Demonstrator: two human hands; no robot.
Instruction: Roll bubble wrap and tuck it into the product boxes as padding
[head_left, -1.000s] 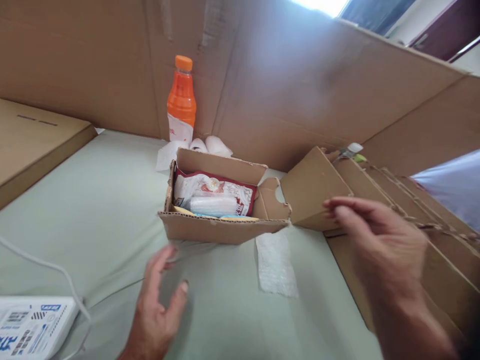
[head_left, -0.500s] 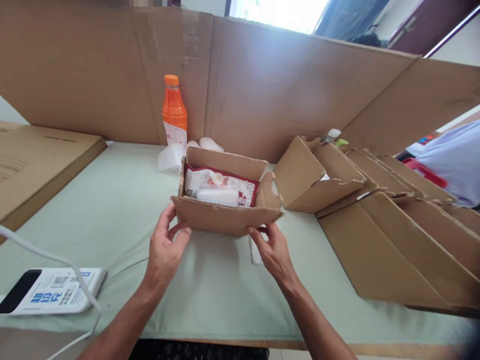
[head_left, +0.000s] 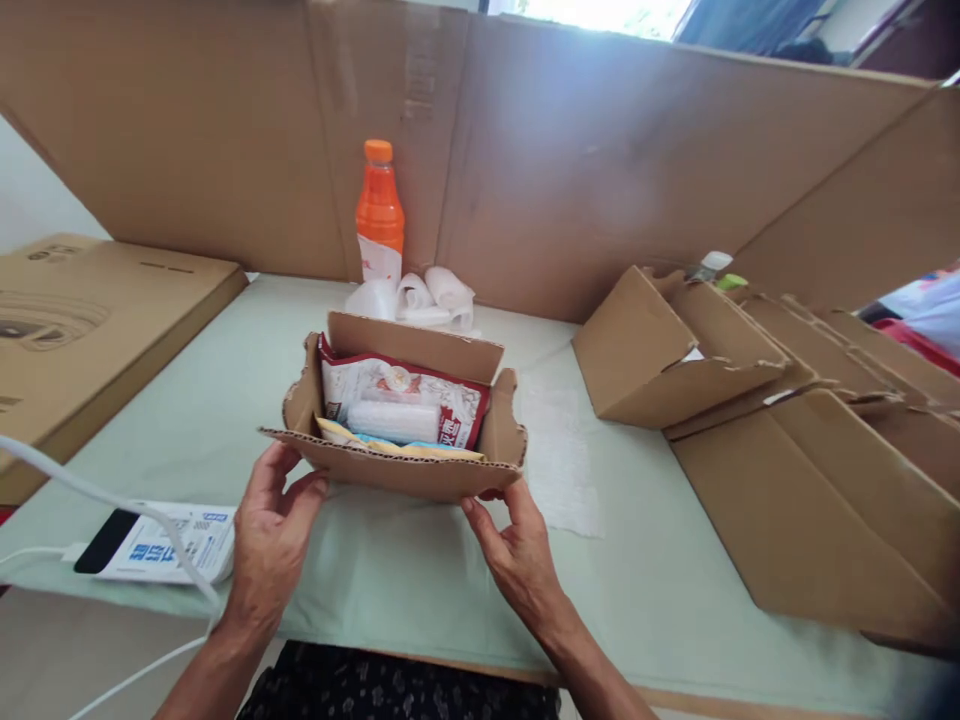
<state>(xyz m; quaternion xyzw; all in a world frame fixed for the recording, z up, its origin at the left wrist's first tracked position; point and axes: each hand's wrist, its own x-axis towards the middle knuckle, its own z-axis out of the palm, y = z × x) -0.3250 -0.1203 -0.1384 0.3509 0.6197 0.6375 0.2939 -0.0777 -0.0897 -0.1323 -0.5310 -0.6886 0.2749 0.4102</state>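
An open cardboard box [head_left: 397, 478] sits in front of me with its near wall facing me. Inside it lie a red and white food packet [head_left: 472, 400], a white wrapped roll-like item [head_left: 394, 420] and a yellow and blue packet [head_left: 405, 450] along the near wall. My left hand [head_left: 274, 530] grips the box's near left corner, its thumb in front and its other fingers partly hidden. At the near right corner my right hand [head_left: 517, 540] holds the box, with some fingertips hidden behind it.
Right of the box lies a thin white sheet [head_left: 562, 460]. Several open cardboard boxes [head_left: 795, 500] stand on the right. Behind are an orange bottle [head_left: 380, 215] and white rolls [head_left: 450, 290]. At left are a power bank [head_left: 169, 545] with a cable and a flat carton [head_left: 97, 340].
Both hands have brought the box left and nearer to me. More of its contents and the white sheet on the table now show. The camera view has shifted a little.
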